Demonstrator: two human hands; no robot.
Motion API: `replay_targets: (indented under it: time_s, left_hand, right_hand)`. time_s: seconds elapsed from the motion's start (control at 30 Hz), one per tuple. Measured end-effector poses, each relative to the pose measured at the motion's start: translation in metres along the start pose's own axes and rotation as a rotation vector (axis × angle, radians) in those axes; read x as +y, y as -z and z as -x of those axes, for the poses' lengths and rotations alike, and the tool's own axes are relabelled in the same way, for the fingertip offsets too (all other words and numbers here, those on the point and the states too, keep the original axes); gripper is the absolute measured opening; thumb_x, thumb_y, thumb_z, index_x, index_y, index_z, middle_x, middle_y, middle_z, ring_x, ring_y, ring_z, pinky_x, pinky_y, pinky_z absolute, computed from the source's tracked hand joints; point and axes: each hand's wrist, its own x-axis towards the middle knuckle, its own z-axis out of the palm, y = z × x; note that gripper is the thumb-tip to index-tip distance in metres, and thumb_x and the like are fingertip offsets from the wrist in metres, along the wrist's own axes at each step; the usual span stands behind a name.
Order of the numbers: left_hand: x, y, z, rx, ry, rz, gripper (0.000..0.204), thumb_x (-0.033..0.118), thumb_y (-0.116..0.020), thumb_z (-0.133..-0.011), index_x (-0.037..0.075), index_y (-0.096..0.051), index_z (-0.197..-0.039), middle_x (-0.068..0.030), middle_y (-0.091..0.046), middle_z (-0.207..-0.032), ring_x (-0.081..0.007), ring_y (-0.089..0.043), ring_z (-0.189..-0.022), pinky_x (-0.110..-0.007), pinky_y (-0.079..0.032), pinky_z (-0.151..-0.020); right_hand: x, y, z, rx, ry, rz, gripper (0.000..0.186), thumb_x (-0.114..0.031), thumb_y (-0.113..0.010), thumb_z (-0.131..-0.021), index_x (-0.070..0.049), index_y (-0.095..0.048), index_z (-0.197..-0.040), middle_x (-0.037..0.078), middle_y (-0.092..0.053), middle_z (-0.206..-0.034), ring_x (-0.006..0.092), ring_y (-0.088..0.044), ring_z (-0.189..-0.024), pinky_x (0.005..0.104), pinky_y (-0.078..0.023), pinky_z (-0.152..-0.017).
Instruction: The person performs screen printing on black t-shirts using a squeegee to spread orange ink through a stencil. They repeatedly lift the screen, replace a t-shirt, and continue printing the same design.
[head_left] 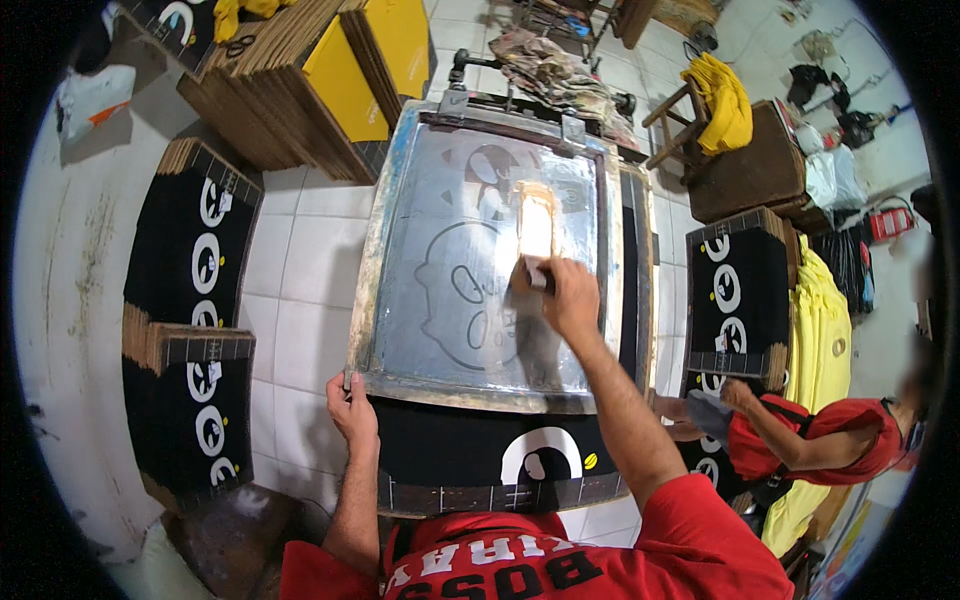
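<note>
A silk-screen printing frame (362, 300) lies over a board with black fabric (440, 440), its mesh showing a cartoon outline. My left hand (352, 412) is closed round the frame's near left corner. On the right half of the mesh, my right hand (574, 300) grips a small squeegee (532, 272), mostly hidden by my fingers. Beyond it runs a brown-edged streak (536, 190) of ink with bright glare inside. Below the frame's near edge, a white-and-black eye print and a yellow mark show on the fabric.
Stacks of boards with black printed fabric stand at the left (205, 260) and right (735, 290). Boards with yellow fabric (350, 85) rise at the far left. A person in red (800, 440) works close on my right. A wooden stool (680, 125) holds yellow cloth.
</note>
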Motion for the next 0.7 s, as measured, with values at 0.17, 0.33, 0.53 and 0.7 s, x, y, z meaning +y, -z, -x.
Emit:
replay_targets:
  time_s: [0.17,0.33,0.53,0.7]
  left_hand:
    - [0.003,0.01,-0.006,-0.116,-0.027,0.07,0.031,0.022,-0.067,-0.102,-0.004,-0.061,-0.119,-0.008,-0.063,-0.099,-0.0166,-0.058,-0.09,-0.033,-0.049,-0.081]
    - [0.078,0.042,0.006,-0.228,-0.043,0.273,0.027,0.021,-0.066,-0.103,-0.002,-0.06,-0.116,-0.0055,-0.063,-0.1,-0.013,-0.056,-0.091,-0.03,-0.047,-0.082]
    - [0.231,0.084,0.007,-0.415,-0.395,0.633,0.029,0.019,-0.061,-0.105,0.002,-0.054,-0.126,-0.0073,-0.066,-0.107,-0.0126,-0.058,-0.098,-0.031,-0.045,-0.089]
    - [0.244,0.106,0.013,-0.464,-0.543,0.703,0.038,0.016,-0.062,-0.104,0.001,-0.049,-0.136,-0.0093,-0.067,-0.108,-0.0124,-0.06,-0.096,-0.029,-0.048,-0.087]
  right_hand:
    - [-0.043,0.039,0.076,0.23,-0.049,-0.064,0.047,0.007,-0.065,-0.074,-0.009,-0.066,-0.119,0.01,-0.07,-0.117,0.0305,-0.063,-0.117,0.0453,-0.043,-0.097]
    - [-0.103,0.093,0.121,0.464,-0.104,-0.188,0.052,0.011,-0.062,-0.074,-0.007,-0.066,-0.123,0.013,-0.071,-0.124,0.0342,-0.066,-0.118,0.0466,-0.043,-0.1]
    - [-0.119,0.196,0.016,0.858,0.081,-0.111,0.031,-0.003,-0.067,-0.091,-0.004,-0.067,-0.121,0.018,-0.071,-0.111,0.0385,-0.07,-0.099,0.0424,-0.054,-0.085]
    - [-0.139,0.283,-0.064,0.866,0.078,0.07,0.03,-0.024,-0.071,-0.091,-0.003,-0.063,-0.111,0.023,-0.072,-0.1,0.0428,-0.072,-0.092,0.0492,-0.056,-0.08]
